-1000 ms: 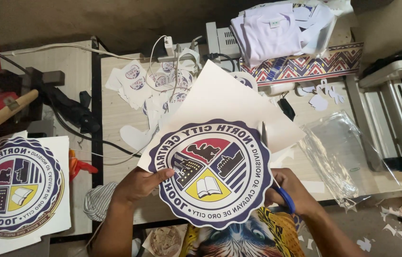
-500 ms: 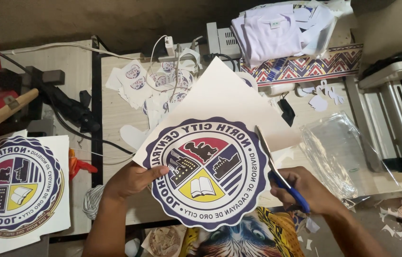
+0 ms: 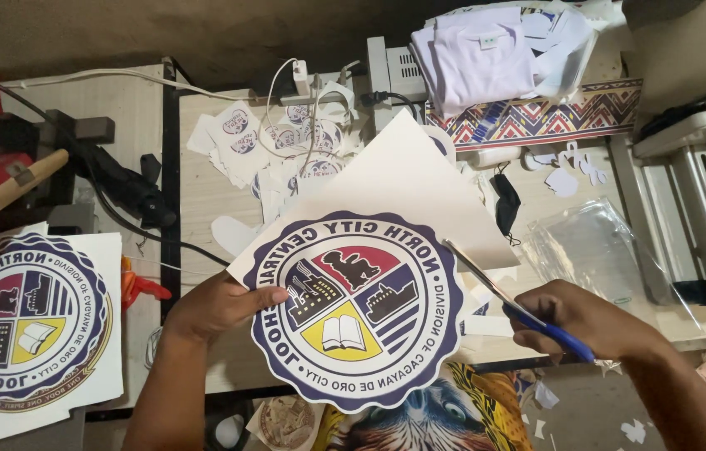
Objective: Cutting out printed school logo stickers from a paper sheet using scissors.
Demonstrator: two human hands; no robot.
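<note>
So, label by label:

Printed seal sheet [image 3: 361, 301]: large white sheet with a round emblem, scalloped navy border, quartered centre in red, navy and yellow. Held up in the air above the near edge of the surface [image 3: 202, 192], between both hands. Lower half already cut to the scalloped outline, upper part still a plain white corner pointing away.

Left hand [image 3: 217, 307]: grip closed on the sheet's left edge, thumb on the printed face, fingers behind.

Right hand [image 3: 580, 321]: grip closed around the blue handles of the scissors [image 3: 510, 302].

Scissors: blades open narrow, tips at the sheet's right edge, right at the emblem border.

Second seal print [image 3: 27, 321]: same emblem on a white sheet, lying flat at far left, uncut, well apart from the held one.

Small round stickers and offcuts [image 3: 286, 146]: scattered heap on the surface behind the held sheet, white cables looped over them.

Clear plastic bag [image 3: 595, 250]: flat on the surface, just beyond the right hand.

Black face mask [image 3: 506, 203]: next to the sheet's white corner.

Folded white shirts [image 3: 478, 54]: stacked at the back right, on a patterned cloth [image 3: 553, 117].

Colourful print [image 3: 445, 418]: below the held sheet, near the person, partly hidden.

Paper scraps [image 3: 632, 430]: on the floor, lower right.
</note>
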